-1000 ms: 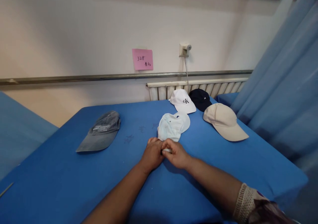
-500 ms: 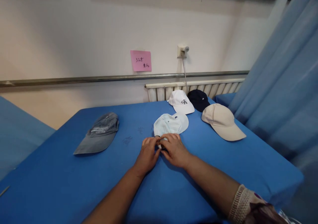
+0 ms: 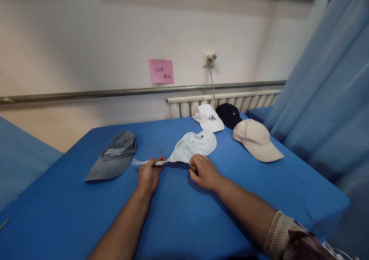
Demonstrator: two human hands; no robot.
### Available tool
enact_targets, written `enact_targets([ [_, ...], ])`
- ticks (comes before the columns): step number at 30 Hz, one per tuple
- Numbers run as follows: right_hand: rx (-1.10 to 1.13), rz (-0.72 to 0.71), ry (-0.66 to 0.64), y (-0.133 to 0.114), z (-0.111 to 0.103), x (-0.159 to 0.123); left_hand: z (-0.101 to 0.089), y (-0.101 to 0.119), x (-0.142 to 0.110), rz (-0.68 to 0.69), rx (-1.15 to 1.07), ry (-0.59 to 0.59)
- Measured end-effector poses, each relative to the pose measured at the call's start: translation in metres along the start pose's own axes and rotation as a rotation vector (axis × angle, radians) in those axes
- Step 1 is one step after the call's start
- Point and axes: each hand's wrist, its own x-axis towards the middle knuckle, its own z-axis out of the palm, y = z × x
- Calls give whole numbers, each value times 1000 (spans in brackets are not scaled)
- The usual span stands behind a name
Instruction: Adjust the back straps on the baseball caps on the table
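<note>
At the pale cap [image 3: 188,146], our left hand [image 3: 149,175] is pinching the strap [image 3: 161,162], our right hand [image 3: 205,171] is grasping a brassy piece [image 3: 193,168] — the strap is looking undone, nothing fastened.

Pink note [image 3: 161,71] left of socket [image 3: 207,60]

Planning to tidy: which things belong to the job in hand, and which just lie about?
In use: pale blue cap; its strap, in the left hand; a small brownish item, unclear, in the right hand.

Lying about: grey cap; white cap; navy cap; beige cap; thin object.
</note>
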Motion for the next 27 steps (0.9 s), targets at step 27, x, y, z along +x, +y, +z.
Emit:
enact_targets([
  [27,648,517,306,20,17,9,-41,15,-1,-333,-1237,-688],
])
